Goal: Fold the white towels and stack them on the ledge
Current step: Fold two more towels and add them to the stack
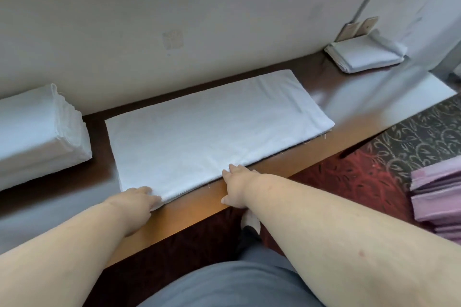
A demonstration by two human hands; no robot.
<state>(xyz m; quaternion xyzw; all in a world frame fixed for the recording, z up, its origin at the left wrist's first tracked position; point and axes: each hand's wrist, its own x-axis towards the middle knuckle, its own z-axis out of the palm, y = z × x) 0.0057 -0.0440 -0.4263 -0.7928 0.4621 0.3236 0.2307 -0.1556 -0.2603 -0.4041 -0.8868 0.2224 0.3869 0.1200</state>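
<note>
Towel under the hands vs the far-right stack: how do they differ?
The towel is one long flat strip mid-ledge; the far-right stack is compact, squarish and several layers thick. The left hand and right hand touch the towel's near edge; nothing touches the stack. Both are white.

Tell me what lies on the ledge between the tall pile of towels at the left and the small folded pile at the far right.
In the head view, one long half-folded white towel, both hands at its near edge, then bare brown ledge.
</note>
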